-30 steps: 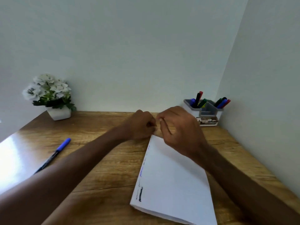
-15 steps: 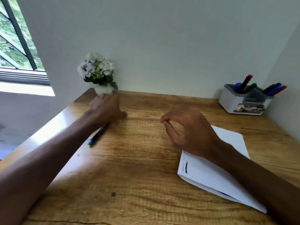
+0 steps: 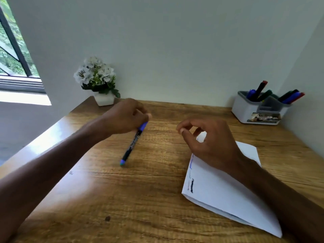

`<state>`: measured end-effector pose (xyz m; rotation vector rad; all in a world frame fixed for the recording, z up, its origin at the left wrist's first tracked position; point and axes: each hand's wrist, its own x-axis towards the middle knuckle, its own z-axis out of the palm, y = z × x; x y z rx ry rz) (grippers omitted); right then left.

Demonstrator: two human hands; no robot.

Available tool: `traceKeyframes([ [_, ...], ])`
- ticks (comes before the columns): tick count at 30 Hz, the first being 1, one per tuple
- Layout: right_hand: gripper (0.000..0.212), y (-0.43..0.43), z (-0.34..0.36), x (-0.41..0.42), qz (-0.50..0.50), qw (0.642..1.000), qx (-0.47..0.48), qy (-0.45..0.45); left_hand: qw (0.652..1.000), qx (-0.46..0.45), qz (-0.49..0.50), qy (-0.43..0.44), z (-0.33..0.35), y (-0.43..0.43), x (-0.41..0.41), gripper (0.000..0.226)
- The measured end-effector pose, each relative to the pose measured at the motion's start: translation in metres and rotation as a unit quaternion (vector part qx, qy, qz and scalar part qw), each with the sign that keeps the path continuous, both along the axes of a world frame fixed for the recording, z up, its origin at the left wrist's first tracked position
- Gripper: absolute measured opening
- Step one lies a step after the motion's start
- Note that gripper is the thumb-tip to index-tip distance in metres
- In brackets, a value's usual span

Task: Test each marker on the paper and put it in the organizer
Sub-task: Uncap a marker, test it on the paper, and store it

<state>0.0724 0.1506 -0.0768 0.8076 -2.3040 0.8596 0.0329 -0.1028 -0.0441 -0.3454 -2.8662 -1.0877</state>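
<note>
the fingers (image 3: 140, 112) of the left hand (image 3: 125, 117) curl down over the blue cap end of the marker (image 3: 132, 146). they are blurred, so i cannot tell whether they have closed on the cap or only reach it. the marker lies slanted on the wooden table (image 3: 140, 204), left of the middle, with its cap end toward the back wall and its other end toward the person. it is well apart from the paper (image 3: 220, 188).

by my reading, the step in hand is picking up this marker, the only one outside the organizer (image 3: 245, 111). next it needs a firm pinch and a lift. then it has to cross to the paper, where the cap must come off for a test stroke near the marks along the left edge.

the left wrist is bent slightly, and the forearm runs in from the lower left. the right hand (image 3: 208, 142) hovers above the far end of the paper. its fingers (image 3: 184, 127) are loosely curled, thumb close to forefinger, and it holds nothing that i can see. its forearm crosses the paper from the lower right. the organizer stands in the far right corner with other markers (image 3: 259, 90) standing in it.
</note>
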Motion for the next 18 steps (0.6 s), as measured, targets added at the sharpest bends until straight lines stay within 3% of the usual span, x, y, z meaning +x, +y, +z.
traceKeyframes([
  [4, 0.023, 0.000, 0.003, 0.005, 0.023, 0.987, -0.071, -0.139, 0.967, 0.247, -0.045, -0.042, 0.015, 0.022, 0.024, 0.022],
  [7, 0.041, -0.004, 0.010, 0.010, 0.130, 0.920, -0.205, -0.308, 0.936, 0.345, -0.060, -0.032, 0.013, 0.037, 0.033, 0.027],
  [9, 0.039, -0.002, 0.014, 0.011, 0.162, 0.887, -0.243, -0.358, 0.927, 0.369, -0.066, -0.002, 0.006, 0.044, 0.036, 0.029],
  [13, 0.019, 0.013, 0.015, 0.001, 0.143, 0.928, -0.189, -0.288, 0.928, 0.355, -0.085, 0.066, -0.006, 0.053, 0.038, 0.026],
  [18, 0.016, 0.025, 0.014, -0.003, 0.064, 0.991, 0.006, -0.118, 0.949, 0.275, -0.102, 0.113, -0.024, 0.058, 0.038, 0.023],
])
